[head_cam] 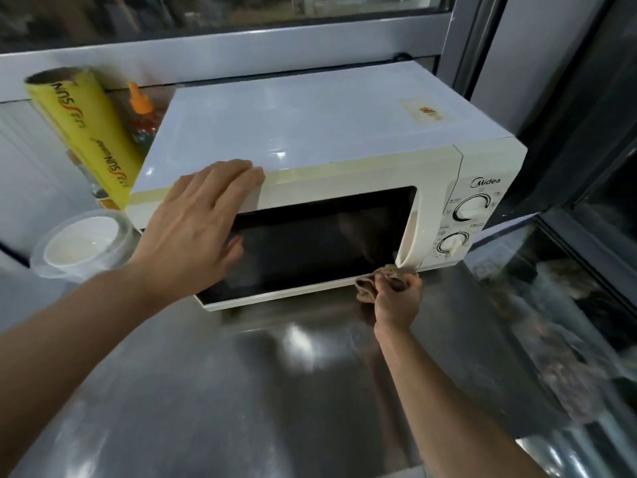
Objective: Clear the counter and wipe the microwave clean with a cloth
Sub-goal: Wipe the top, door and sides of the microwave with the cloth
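Cloth [377,281]: soft, light; right hand [396,298] grips it bunched against microwave [310,139] door's lower right. Left hand [203,215], fingers flat, braces the rigid, likely slide-prone casing.

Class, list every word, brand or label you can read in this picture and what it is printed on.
"Midea": microwave control panel, above the dials.
"SUN": repeated on the yellow wrap roll; its smaller lettering is unreadable.
Dial markings: too small.
Sticker on the microwave top: blurred.

Kitchen: microwave [310,174] on steel counter [275,391], cling-film roll [86,132].
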`<state>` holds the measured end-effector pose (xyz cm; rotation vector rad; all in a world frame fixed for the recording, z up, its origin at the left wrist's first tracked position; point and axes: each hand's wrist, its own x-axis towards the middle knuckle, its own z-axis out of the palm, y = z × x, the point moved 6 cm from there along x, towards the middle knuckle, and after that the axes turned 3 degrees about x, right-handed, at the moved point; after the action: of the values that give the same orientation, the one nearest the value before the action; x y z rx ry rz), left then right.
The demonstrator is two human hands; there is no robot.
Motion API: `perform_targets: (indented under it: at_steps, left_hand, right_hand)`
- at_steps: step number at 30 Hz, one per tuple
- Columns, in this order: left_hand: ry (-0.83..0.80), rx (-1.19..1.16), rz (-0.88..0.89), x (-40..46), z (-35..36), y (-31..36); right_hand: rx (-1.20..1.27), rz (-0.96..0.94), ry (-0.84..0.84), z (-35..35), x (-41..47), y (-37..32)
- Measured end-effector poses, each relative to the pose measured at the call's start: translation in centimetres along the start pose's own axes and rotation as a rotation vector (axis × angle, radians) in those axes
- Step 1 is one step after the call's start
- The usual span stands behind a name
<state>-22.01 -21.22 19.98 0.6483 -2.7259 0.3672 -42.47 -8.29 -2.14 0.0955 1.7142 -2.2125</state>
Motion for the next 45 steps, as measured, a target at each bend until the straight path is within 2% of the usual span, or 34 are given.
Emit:
perform_targets:
  at_steps: [5, 12, 18, 21, 24, 32, 35, 39, 45]
  left_hand:
    - [-0.006, 0.089, 0.05, -1.2, -0.2, -4.1]
    - [0.127, -0.059, 0.208, -0.3, 0.3, -6.1]
    - [0.157, -0.083, 0.265, -0.6, 0.5, -6.1]
    - [0.197, -0.082, 0.258, -0.9, 0.4, -6.2]
    - [0.205, -0.068, 0.252, -0.7, 0.7, -6.3]
    - [0.219, -0.064, 0.206, -0.6, 1.1, -6.4]
    - [0.227, -0.09, 0.211, -0.5, 1.0, -6.2]
    - [0.225, -0.074, 0.2, -0.5, 0.9, -6.2]
    - [0.246, -0.028, 0.253, -0.7, 0.8, -6.1]
  right_hand:
    - [0.15, -0.01, -0.003, 0.3, -0.4, 0.6]
    - [0.259, 0.043, 0.178, 2.3, -1.6, 2.1]
    - [0.293, 0.079, 0.071, 7.7, -8.3, 5.7]
    - [0.318, 0.02, 0.055, 9.2, -10.7, 6.7]
    - [0.278, -0.025, 0.111, 8.7, -10.6, 6.4]
    - [0.077, -0.033, 0.267, 2.6, -2.3, 1.6]
    - [0.076, 0.005, 0.288, 1.3, -0.4, 1.2]
    - [0.201, 0.058, 0.303, 2.8, -1.4, 2.3]
    - [0.228, 0.069, 0.224, 8.0, -7.6, 6.2]
